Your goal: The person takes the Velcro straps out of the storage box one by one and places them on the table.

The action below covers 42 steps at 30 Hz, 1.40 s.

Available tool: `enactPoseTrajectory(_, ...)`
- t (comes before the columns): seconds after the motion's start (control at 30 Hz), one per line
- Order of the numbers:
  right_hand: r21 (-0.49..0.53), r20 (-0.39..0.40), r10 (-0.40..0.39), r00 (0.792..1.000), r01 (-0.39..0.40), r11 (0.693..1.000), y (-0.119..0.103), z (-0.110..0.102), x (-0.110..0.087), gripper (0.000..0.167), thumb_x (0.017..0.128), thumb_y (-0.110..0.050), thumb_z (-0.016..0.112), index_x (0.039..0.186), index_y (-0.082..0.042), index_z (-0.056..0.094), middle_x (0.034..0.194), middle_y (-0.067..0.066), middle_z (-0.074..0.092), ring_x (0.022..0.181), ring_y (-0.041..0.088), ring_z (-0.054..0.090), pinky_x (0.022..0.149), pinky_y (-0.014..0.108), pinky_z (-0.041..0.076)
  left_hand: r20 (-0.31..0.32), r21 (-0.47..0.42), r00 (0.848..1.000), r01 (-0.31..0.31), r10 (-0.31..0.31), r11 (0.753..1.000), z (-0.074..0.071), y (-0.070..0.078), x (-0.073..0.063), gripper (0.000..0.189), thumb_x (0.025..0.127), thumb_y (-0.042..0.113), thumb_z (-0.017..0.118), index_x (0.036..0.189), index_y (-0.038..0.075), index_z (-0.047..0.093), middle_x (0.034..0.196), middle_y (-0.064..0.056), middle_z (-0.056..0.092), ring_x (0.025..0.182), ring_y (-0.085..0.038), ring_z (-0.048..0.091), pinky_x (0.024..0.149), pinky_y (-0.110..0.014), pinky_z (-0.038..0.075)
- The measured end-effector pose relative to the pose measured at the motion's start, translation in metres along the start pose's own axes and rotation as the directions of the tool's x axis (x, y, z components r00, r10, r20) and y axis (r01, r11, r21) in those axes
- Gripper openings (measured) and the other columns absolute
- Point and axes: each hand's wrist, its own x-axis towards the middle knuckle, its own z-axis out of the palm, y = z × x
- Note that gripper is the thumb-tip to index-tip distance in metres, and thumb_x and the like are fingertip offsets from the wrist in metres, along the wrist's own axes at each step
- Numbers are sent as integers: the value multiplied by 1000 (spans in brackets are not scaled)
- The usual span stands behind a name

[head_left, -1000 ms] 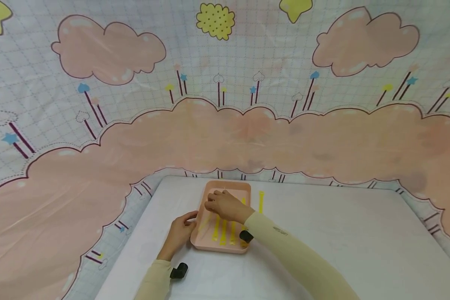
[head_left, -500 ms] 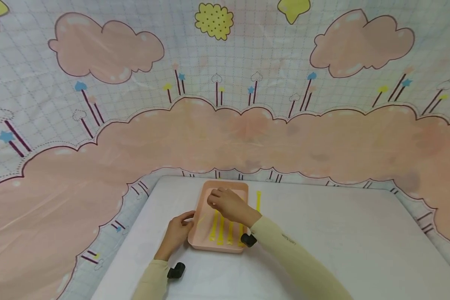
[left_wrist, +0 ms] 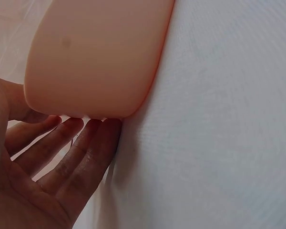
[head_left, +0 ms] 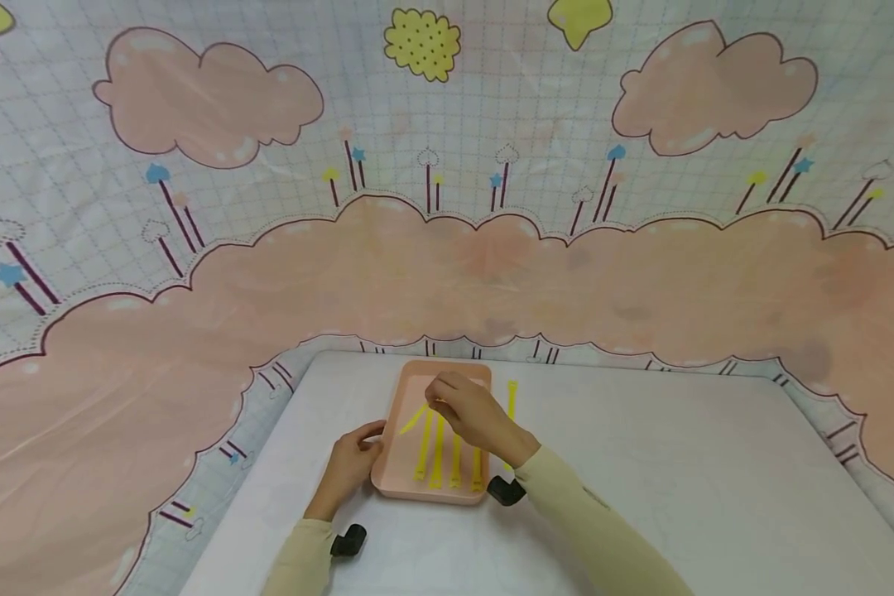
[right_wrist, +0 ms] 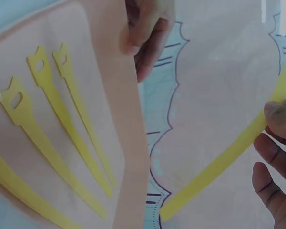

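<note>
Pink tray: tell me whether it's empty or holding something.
Holding something: in the right wrist view, four yellow strips lie side by side in the pink tray; the head view shows them too.

The person's right arm reaches in diagonally from the lower right of the head view, its pale sleeve (head_left: 603,530) ending above a bare wrist (head_left: 523,447). The right hand (head_left: 473,410) extends farther forward than the other, knuckles up, fingers bent down and in; the right wrist view shows the thumb (right_wrist: 279,117) set opposite bent fingers in a pinch. The left forearm (head_left: 301,559) rises from the bottom edge, shorter in view. The left hand (head_left: 352,463) points forward and inward, its four fingers (left_wrist: 81,152) nearly straight and side by side, the thumb held apart.
</note>
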Motion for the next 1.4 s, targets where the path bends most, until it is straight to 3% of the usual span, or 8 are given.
enactPoseTrajectory(0.23, 79, -82, 30, 996, -23, 997, -3, -6, -6, 15, 90, -6, 68, 95, -14, 57, 93, -5, 60, 89, 9, 56, 80, 21, 51, 6, 8, 1000, 7, -7, 1000, -1, 2, -2, 38, 93, 6, 60, 131, 6, 63, 129, -15, 66, 104, -29, 69, 73, -27, 55)
enactPoseTrajectory(0.43, 224, -169, 92, 981, -52, 973, -6, -10, -11, 13, 89, -6, 69, 94, -11, 58, 89, -2, 62, 80, 9, 60, 71, 19, 52, 14, -3, 1000, 8, -8, 1000, -1, 6, -4, 38, 93, 4, 60, 131, 6, 62, 130, -15, 65, 104, -28, 68, 72, -25, 54)
enactPoseTrajectory(0.63, 345, -165, 196, 967, -129, 930, -8, -18, -18, 14, 88, -5, 70, 94, -11, 58, 87, 2, 67, 76, 9, 62, 69, 22, 53, 15, -7, 1000, 16, -16, 1000, 0, 5, -3, 39, 93, 5, 60, 132, 7, 62, 130, -14, 65, 103, -26, 68, 70, -22, 52)
enactPoseTrajectory(0.9, 431, -119, 322, 939, -244, 869, -6, -25, -28, 11, 90, -10, 69, 96, -10, 60, 87, 2, 68, 76, 9, 64, 68, 23, 54, 1, -1, 1000, -1, 1, 1000, 2, -1, -1, 38, 93, 6, 60, 131, 7, 63, 128, -14, 66, 101, -26, 69, 71, -24, 54)
enactPoseTrajectory(1.17, 523, -108, 417, 903, -305, 796, 3, -29, -41, 18, 90, -11, 69, 106, -6, 62, 90, 8, 70, 79, 9, 64, 70, 22, 54, 15, -22, 1000, 17, -17, 1000, 1, -1, 0, 38, 94, 9, 61, 132, 8, 62, 129, -12, 66, 102, -24, 68, 70, -22, 52)
enactPoseTrajectory(1.27, 567, -64, 473, 879, -358, 742, 4, -36, -44, 18, 91, -8, 67, 107, -2, 62, 93, 14, 69, 80, 17, 66, 73, 21, 54, 19, -24, 1000, 19, -19, 1000, 0, -1, 0, 39, 94, 9, 61, 133, 9, 62, 130, -12, 66, 103, -25, 68, 71, -22, 52)
enactPoseTrajectory(1.4, 625, -12, 525, 851, -403, 668, 9, -43, -50, 18, 92, -7, 66, 108, 0, 61, 94, 18, 66, 78, 18, 64, 70, 24, 54, 20, -22, 1000, 19, -18, 1000, 0, 1, -1, 39, 94, 8, 60, 133, 8, 61, 130, -13, 65, 104, -26, 68, 72, -23, 53)
